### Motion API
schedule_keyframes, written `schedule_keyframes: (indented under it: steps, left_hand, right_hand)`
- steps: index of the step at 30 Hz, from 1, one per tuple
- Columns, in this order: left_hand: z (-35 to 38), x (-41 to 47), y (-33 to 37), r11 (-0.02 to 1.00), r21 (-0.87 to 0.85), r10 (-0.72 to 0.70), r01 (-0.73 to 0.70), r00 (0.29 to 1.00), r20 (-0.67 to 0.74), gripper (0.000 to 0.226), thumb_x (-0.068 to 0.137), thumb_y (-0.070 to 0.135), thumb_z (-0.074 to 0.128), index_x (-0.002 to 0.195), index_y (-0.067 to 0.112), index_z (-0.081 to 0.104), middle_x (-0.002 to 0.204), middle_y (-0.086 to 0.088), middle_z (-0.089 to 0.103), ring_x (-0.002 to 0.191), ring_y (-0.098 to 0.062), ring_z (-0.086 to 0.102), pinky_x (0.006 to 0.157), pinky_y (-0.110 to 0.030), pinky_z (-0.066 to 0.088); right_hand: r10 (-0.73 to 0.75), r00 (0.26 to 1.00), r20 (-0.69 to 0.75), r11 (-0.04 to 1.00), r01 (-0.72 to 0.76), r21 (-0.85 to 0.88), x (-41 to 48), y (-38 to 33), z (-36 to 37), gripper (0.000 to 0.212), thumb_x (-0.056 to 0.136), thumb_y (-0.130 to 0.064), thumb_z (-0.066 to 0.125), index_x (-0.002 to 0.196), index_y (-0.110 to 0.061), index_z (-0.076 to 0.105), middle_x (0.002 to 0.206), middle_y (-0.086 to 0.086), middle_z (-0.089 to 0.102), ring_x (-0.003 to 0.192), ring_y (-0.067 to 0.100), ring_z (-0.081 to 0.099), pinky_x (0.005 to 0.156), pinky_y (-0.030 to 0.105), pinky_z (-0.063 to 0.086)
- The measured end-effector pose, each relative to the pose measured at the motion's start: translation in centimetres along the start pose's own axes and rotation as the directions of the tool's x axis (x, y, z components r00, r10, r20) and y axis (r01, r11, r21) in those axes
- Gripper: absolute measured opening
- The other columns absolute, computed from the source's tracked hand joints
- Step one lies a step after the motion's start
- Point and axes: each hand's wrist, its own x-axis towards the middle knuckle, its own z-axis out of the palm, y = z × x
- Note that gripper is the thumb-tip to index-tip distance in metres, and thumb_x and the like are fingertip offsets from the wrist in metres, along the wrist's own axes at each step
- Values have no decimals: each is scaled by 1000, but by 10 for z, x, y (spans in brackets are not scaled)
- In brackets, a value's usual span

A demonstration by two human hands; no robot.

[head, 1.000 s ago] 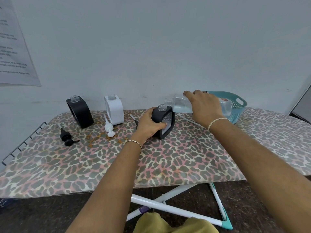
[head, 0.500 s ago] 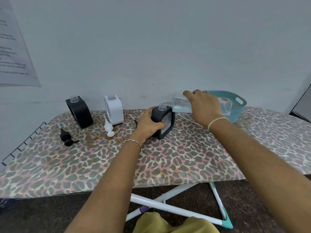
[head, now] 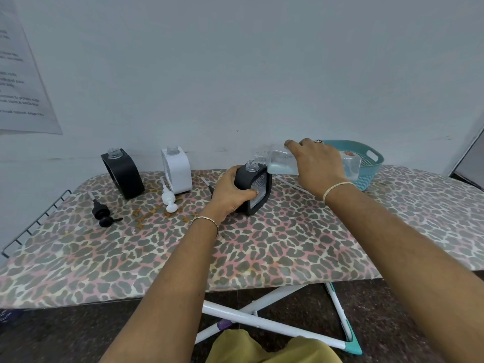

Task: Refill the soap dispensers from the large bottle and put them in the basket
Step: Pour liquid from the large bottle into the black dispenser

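My left hand (head: 230, 192) grips a black soap dispenser (head: 258, 191) with an open clear neck, standing on the leopard-print ironing board (head: 262, 247). My right hand (head: 317, 166) holds a large clear bottle (head: 280, 162) tipped on its side, its mouth right above the dispenser's neck. Pale liquid lies in the bottle's lower half. A second black dispenser (head: 123, 174) and a white dispenser (head: 176, 170) stand uncapped at the back left. The teal basket (head: 372, 163) sits behind my right hand.
A black pump head (head: 102, 214) and a white pump head (head: 169, 199) lie loose on the board. A thin white tube (head: 288, 183) lies near the held dispenser. A wire rack (head: 31, 226) ends the board at left. A paper sheet (head: 23, 74) hangs on the wall.
The large bottle has dipped slightly lower toward the dispenser's neck. Both hands hold their places.
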Motion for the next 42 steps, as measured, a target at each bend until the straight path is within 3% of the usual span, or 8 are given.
schedule_keyframes:
  steps: [7,29,42]
  left_hand:
    - [0,-1,1,1000,1,5,-5,1000,-2,70,71,4,78,133,17,49,120,3,62,107,-14,60,93,-26,50]
    - [2,4,-6,1000,-23,-6,5,1000,-17,67,67,6,80,126,22,52,119,1,64,108,-17,62,97,-40,51]
    - [1,4,-6,1000,-15,-1,1,1000,2,69,67,6,78,129,19,51,120,1,64,108,-17,62,98,-39,51]
  right_hand:
    - [1,1000,-5,1000,-1,-8,0,0,1,62,77,-1,63,132,-20,43,103,8,61,85,28,62,63,33,43]
    - [3,1000,-4,1000,-3,14,0,0,-2,60,79,-2,61,134,-21,42,106,9,60,90,29,61,67,34,43]
    - [0,1000,-15,1000,0,14,1,0,-2,59,78,0,61,131,-21,44,105,8,60,88,29,61,62,33,39]
